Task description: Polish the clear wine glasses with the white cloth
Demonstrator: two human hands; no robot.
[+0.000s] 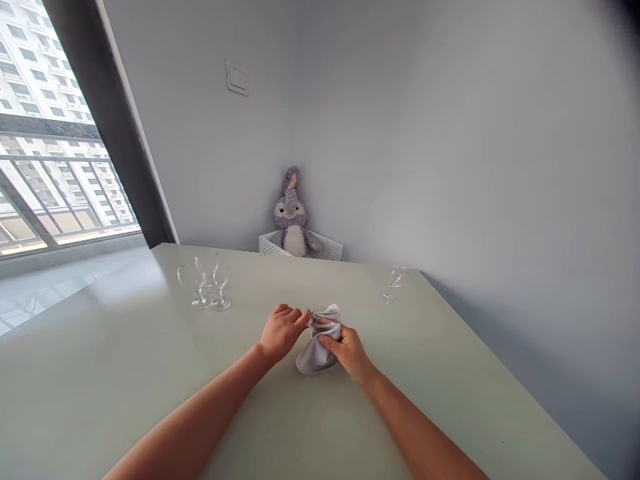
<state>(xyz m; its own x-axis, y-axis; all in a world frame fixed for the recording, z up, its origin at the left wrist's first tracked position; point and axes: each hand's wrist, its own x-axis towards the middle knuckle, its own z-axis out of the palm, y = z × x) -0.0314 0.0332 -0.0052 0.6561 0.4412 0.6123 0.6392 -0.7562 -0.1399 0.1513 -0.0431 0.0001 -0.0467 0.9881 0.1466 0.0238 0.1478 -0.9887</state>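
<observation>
In front of me, above the table, my right hand (pixel 349 351) grips a grey cloth (pixel 320 355), thumb on the near side and fingers tucked into its folds. A loose corner of the cloth hangs down to the left. My left hand (pixel 284 331) is closed just left of the cloth, its fingertips at a small clear, glinting part of a glass (pixel 313 321). Cloth and fingers hide most of that glass. Three stemmed glasses (pixel 201 303) stand upright close together at the left. One more stemmed glass (pixel 395 278) stands at the far right.
The pale green, glossy table (pixel 260 433) reaches to the grey walls. Behind its far edge, a plush rabbit (pixel 294 230) sits in a white perforated basket (pixel 330 250). A window (pixel 55 133) with a railing outside is at the left, and a switch (pixel 237 79) is on the wall.
</observation>
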